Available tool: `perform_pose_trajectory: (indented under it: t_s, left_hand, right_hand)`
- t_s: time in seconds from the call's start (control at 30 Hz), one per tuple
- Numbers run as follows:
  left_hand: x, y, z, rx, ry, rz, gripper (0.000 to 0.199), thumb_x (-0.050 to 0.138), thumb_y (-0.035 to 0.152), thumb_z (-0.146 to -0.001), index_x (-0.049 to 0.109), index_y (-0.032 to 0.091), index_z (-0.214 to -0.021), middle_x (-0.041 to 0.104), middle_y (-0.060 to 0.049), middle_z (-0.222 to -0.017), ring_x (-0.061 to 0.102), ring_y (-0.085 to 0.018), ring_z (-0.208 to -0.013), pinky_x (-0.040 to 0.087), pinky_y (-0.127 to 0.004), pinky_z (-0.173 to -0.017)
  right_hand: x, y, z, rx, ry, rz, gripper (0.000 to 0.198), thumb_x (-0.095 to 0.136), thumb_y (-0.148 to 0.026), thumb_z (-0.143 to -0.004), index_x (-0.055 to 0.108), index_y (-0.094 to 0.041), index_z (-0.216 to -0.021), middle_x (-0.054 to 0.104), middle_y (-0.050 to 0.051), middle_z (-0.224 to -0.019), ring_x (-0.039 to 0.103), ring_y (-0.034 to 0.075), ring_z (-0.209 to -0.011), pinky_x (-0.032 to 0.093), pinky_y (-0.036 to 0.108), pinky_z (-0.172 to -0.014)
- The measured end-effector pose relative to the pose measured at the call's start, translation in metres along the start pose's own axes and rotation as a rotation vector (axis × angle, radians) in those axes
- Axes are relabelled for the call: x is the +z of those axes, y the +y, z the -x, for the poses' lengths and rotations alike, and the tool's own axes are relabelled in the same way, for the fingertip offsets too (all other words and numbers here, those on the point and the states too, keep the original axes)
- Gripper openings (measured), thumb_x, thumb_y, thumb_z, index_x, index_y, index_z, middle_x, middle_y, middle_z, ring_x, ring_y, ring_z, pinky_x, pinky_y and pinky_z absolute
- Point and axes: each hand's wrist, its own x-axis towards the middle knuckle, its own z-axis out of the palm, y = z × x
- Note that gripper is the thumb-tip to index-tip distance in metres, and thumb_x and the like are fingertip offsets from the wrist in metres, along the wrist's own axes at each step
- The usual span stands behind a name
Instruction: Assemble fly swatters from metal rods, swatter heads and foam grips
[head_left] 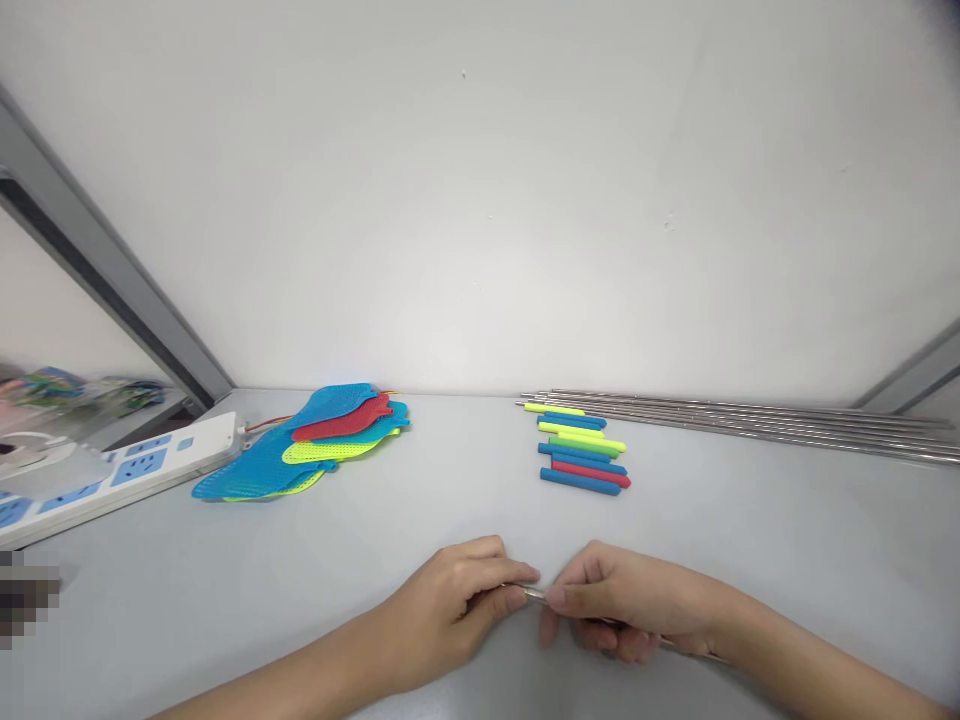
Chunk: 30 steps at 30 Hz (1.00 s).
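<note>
Near the front of the table, my left hand (463,598) pinches one end of a thin metal rod (535,595) between thumb and fingers. Just to its right, my right hand (626,592) is closed around the same rod, thumb and forefinger close to the left fingertips. Beyond the right palm the rod runs on beneath the wrist toward the lower right. Its tip is covered by my left fingers. Farther back lie several coloured plastic handle tubes (580,482) in blue, red, yellow and green, side by side.
Fly swatter heads (262,462) in blue, red and yellow are piled at the back left. A white power strip (142,470) with plugs lies beside them. Several long metal rods (750,418) stretch along the wall (487,250) at the back right.
</note>
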Motion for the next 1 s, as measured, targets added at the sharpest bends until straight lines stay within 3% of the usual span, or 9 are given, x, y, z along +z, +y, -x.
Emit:
perform_pose_trajectory:
  t_s: [0.3,0.67,1.0]
  left_hand:
    - [0.0016,0.0018,0.0003,-0.076,0.107,0.052,0.02,0.036,0.029,-0.085,0.048,0.017,-0.074,0.049,0.001,-0.07,0.042,-0.008,-0.061,0.033,-0.018,-0.054]
    - [0.0034,-0.0004,0.0014,-0.028,0.178,-0.075,0.022,0.033,0.024,-0.085,0.046,0.017,-0.07,0.048,0.001,-0.063,0.042,-0.01,-0.062,0.032,-0.021,-0.057]
    - [0.0019,-0.0005,0.002,-0.045,0.054,-0.097,0.022,0.037,0.024,-0.082,0.036,0.017,-0.062,0.036,0.005,-0.055,0.033,-0.008,-0.051,0.028,-0.019,-0.05]
  right_hand:
    - [-0.0016,0.0022,-0.0008,-0.009,-0.021,-0.011,0.036,0.049,-0.046,-0.074,0.063,-0.013,-0.083,0.037,-0.004,-0.05,0.025,0.002,-0.036,0.011,0.019,-0.032]
    - [-0.0039,0.0022,-0.0019,-0.017,-0.065,-0.073,0.035,0.05,-0.044,-0.074,0.062,-0.013,-0.085,0.034,-0.005,-0.05,0.021,0.001,-0.036,0.009,0.018,-0.033]
    - [-0.0005,0.0019,-0.0019,0.008,0.006,0.057,0.035,0.049,-0.044,-0.073,0.064,-0.014,-0.084,0.039,-0.003,-0.051,0.029,0.002,-0.038,0.016,0.016,-0.032]
